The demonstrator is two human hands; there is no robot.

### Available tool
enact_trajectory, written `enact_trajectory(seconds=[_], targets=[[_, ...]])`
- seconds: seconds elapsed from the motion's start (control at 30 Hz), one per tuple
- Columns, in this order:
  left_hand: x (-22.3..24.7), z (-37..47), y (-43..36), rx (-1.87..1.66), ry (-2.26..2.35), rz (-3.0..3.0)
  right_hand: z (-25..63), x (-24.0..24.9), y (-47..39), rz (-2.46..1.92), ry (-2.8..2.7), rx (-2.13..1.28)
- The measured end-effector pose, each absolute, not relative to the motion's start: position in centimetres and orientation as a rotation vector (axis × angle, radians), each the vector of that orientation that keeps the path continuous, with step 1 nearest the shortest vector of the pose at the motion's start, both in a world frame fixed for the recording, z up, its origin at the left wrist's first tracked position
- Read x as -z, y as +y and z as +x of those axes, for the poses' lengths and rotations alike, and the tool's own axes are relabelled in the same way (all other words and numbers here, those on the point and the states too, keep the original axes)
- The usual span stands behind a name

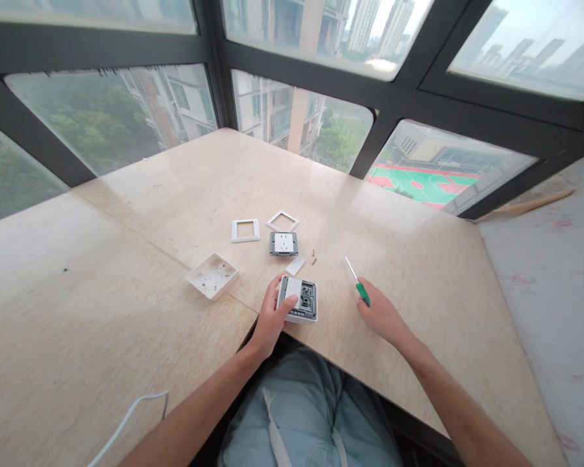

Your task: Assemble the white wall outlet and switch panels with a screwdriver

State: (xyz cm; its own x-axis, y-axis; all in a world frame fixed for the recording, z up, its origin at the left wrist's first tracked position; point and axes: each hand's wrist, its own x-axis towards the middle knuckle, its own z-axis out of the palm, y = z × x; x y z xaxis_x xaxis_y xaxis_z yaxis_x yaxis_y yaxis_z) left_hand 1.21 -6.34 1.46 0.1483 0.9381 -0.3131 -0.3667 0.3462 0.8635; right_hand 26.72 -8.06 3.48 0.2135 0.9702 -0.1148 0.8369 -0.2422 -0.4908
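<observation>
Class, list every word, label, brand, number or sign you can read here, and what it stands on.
No text can be read.
Socket: any lettering is too small to read.
Switch box in the left hand: any marks are too small to read.
Screwdriver: no readable lettering.

The screwdriver handle (363, 294) is green, frames (246, 239) white.

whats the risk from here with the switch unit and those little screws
The screws lie loose on the table, so a nudge might send them rolling. The switch unit is in the left hand by the near edge; if that grip slips, it could fall.
</observation>
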Motion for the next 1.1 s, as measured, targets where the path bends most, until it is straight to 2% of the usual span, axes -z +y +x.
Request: enact_trajectory(seconds=[0.13, 0.33, 0.47, 0.6, 0.7, 0.83, 0.97, 1.1], targets=[[-1.3, 1.1, -6.3, -1.014, 0.968, 0.777, 26.8, -2.8, -8.0, -2.249, -1.731, -0.468], [-1.3, 0.9, -6.4, -0.985, 0.931, 0.852, 25.1, -4.5, -7.1, -2.286, -1.825, -0.307], [-0.9, 1.0, -6.5, -0.987, 0.926, 0.918, 22.4, -6.0, -6.1, -1.966, -1.934, -0.227], [-0.9, 0.9, -6.6, -0.990, 0.905, 1.001, 19.1, -6.9, -5.2, -1.455, -2.176, -0.509], [-1.0, 0.7, -6.7, -0.967, 0.894, 1.036, 17.6, -7.2, -5.1, -1.329, -2.218, -0.664], [-0.8, 0.8, -6.6, -0.976, 0.900, 1.086, 17.4, -7.7, -5.7, -1.267, -2.179, -0.663], [-0.6, 1.1, -6.7, -0.996, 0.921, 1.133, 17.7, -8.3, -6.3, -1.273, -1.952, -0.718], [-0.7, 0.9, -6.8, -0.998, 0.957, 1.145, 18.7, -8.9, -6.2, -1.238, -1.453, -1.002]])
